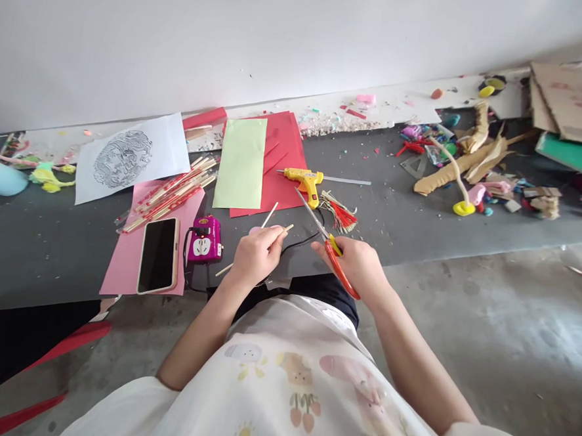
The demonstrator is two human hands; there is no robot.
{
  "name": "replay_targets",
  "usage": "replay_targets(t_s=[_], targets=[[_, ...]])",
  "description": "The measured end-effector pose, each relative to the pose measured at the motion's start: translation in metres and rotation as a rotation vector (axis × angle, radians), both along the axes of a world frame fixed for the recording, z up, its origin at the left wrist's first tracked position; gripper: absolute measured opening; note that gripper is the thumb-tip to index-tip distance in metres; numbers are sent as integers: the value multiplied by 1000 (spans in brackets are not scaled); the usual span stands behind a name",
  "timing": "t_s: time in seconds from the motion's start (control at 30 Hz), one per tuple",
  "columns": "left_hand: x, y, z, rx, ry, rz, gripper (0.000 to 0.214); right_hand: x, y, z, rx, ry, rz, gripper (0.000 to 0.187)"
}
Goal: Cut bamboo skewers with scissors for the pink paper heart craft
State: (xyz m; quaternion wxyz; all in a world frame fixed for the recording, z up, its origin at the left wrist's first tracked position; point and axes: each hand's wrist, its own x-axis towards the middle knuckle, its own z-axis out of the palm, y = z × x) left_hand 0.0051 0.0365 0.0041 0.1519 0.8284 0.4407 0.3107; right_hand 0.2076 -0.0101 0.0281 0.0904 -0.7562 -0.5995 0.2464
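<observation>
My left hand (pixel 258 252) is closed around a thin wooden stick (pixel 289 229), whose short end pokes out past the thumb. Another pale stick (pixel 271 213) shows beyond the knuckles, and a stick piece (pixel 224 269) lies left of the wrist; whether these two are one stick I cannot tell. In my right hand (pixel 354 264) is a pair of scissors (pixel 340 268) with orange and yellow handles, blades pointing up and left. Beyond the blades lies a yellow glue gun (pixel 306 181) with a glue stick in its back. A red and straw-coloured tassel (pixel 339 213) sits beside it.
A purple power socket (pixel 205 239) and a phone (pixel 158 256) lie left, near bundled sticks (pixel 174 194) on pink paper (pixel 121 260). Green paper (pixel 240 163), red paper (pixel 288 145) and a dragon drawing (pixel 133 158) lie behind. Craft scraps (pixel 500 181) and cardboard (pixel 574 107) are on the right.
</observation>
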Motion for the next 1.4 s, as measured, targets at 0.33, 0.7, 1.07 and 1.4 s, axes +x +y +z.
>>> replay_targets(t_s=[0.33, 0.7, 1.07, 1.4], targets=[[-2, 3, 0, -96, 69, 63, 25, -1, 1, -3, -8, 41, 11, 51], [-6, 1, 4, -112, 74, 116, 25, -3, 1, -4, -30, 56, -7, 52], [-8, 2, 4, -123, 69, 135, 27, -1, -1, -7, -53, 54, -22, 53], [11, 38, 3, -235, 605, 85, 31, 7, -3, -9, -60, 70, -50, 52]])
